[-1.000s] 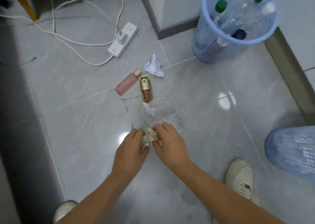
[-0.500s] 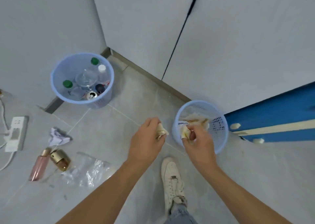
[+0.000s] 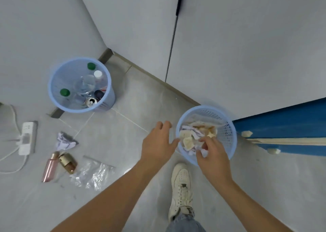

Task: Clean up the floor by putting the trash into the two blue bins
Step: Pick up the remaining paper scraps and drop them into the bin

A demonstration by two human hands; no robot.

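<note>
Two blue bins stand on the grey floor. The far bin (image 3: 53, 83) by the wall corner holds bottles and a can. The near bin (image 3: 227, 134) holds crumpled paper and stained scraps (image 3: 187, 142). My left hand (image 3: 158, 145) hovers just left of the near bin's rim, fingers spread and empty. My right hand (image 3: 211, 152) is over that bin's near rim, fingers loosely apart, nothing visibly held. Left on the floor lie a crumpled paper (image 3: 64, 141), a pink bottle (image 3: 50, 167), a gold bottle (image 3: 68, 163) and a clear plastic bag (image 3: 93, 174).
A white power strip (image 3: 26, 138) with cables lies at the far left. My white shoe (image 3: 181, 186) stands just below the near bin. A blue panel (image 3: 285, 126) runs along the wall on the right. Grey walls close off the back.
My hands carried the stained scraps from the floor up to the near bin. Half a second ago both hands pinched scraps; now both are empty and the scraps lie in the bin.
</note>
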